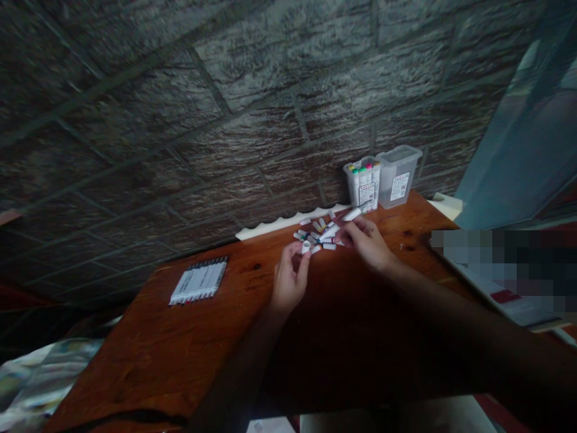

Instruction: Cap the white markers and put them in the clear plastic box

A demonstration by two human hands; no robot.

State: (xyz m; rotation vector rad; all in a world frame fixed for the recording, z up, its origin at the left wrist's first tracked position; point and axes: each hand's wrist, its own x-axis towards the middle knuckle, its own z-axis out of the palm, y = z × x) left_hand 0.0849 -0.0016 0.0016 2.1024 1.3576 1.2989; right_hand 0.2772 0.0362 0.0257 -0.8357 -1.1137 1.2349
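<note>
My left hand (289, 278) pinches a small white marker cap (306, 247) between thumb and fingertips. In my right hand (363, 239) is a white marker (330, 231), held slantwise, with one end pointing down and left towards the cap. The cap and the marker are apart. Around and behind them lies a loose pile of short marker caps (317, 227), white with coloured ends. Some of the pile is hidden by my hands and the marker.
A clear box filled with markers (367, 189) stands against the brick wall (252, 120), beside another clear plastic box (399, 180). Several markers in a flat row (199, 281) lie at the left of the wooden table (148, 355). A scalloped white strip (288, 222) runs along the table's back edge.
</note>
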